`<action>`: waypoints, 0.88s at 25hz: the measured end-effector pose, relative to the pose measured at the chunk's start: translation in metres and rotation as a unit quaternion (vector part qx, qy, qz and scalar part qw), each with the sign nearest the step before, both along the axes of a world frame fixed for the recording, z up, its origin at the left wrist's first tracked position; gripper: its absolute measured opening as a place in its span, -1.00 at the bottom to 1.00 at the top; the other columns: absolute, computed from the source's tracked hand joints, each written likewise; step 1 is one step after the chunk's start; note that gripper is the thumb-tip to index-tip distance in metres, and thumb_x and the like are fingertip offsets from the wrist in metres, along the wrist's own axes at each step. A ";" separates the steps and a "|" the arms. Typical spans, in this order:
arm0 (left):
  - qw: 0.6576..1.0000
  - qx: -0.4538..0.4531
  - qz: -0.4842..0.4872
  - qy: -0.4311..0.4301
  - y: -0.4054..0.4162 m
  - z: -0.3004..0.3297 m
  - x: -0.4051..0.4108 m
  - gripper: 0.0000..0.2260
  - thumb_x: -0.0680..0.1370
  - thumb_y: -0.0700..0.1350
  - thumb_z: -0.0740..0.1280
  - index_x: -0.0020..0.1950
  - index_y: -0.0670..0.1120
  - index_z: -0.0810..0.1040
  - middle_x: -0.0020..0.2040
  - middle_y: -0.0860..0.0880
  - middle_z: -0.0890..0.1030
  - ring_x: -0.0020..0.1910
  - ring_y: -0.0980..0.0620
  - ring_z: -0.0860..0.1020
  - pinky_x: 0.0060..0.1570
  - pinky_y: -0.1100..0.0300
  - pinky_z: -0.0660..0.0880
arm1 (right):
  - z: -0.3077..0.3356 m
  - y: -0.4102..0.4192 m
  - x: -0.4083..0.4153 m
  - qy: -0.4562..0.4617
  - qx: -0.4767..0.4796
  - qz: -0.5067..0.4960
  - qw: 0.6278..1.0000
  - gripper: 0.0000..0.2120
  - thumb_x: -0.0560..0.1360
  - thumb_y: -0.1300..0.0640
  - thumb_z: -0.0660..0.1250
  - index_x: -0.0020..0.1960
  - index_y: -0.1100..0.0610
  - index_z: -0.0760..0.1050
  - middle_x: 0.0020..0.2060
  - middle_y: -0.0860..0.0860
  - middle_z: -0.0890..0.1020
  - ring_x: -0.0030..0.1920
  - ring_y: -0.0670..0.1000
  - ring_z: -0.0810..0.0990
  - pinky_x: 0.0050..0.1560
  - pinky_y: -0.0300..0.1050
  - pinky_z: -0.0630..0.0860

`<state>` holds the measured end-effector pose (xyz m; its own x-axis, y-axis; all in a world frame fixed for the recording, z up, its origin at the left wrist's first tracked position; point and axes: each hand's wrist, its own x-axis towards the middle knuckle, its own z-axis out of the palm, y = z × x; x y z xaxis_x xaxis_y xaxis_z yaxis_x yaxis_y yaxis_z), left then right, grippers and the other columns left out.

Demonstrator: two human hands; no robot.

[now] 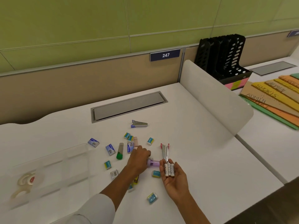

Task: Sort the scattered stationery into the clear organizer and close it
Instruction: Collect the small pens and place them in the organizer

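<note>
Batteries (169,170), 3 of them, lie loose across the flat, upturned right hand (174,180), liable to roll off if it tilts. Left hand (138,156) curls down onto scattered items beside it; clear organizer (53,172) sits well left on the worktop (202,159).

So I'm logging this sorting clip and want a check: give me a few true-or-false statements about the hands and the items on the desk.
1. The right hand holds batteries on its upturned palm. True.
2. The left hand rests inside the clear organizer. False: it reaches among the scattered items, at a purple lighter.
3. A stapler with a purple end lies beyond the small boxes. True.
4. The green-capped item is already in the organizer. False: it lies on the desk.
</note>
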<state>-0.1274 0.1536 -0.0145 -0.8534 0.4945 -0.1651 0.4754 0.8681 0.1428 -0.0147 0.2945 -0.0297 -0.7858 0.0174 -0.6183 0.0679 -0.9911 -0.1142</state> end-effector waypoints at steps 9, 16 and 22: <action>1.000 0.003 0.012 -0.014 0.004 0.001 -0.013 -0.69 0.51 -0.09 0.39 0.22 -0.07 0.45 0.15 -0.08 0.55 0.13 -0.04 0.50 0.05 0.14 0.47 | -0.002 -0.005 -0.008 0.000 -0.003 -0.021 1.000 -0.64 0.60 0.07 0.25 0.27 0.30 0.50 0.23 0.34 0.59 0.06 0.29 0.69 0.05 0.19 0.61; 0.972 0.217 0.075 0.046 -0.001 0.018 -0.006 -0.91 0.43 -0.17 0.35 -0.11 -0.04 0.49 -0.21 0.02 0.57 -0.22 0.06 0.50 -0.27 0.29 0.42 | 0.012 -0.014 -0.018 0.000 0.045 -0.017 0.999 -0.55 0.45 0.09 0.36 0.27 0.29 0.49 0.22 0.35 0.60 0.22 0.33 0.61 0.07 0.20 0.61; 0.942 0.333 0.031 0.009 0.000 0.022 0.029 -0.88 0.35 -0.04 0.38 -0.24 -0.03 0.47 -0.37 0.07 0.52 -0.38 0.10 0.49 -0.38 0.15 0.48 | 0.028 -0.042 -0.024 0.023 0.102 0.029 0.994 -0.77 0.52 0.16 0.32 0.12 0.25 0.57 -0.07 0.23 0.69 -0.10 0.12 0.70 -0.09 -0.02 0.66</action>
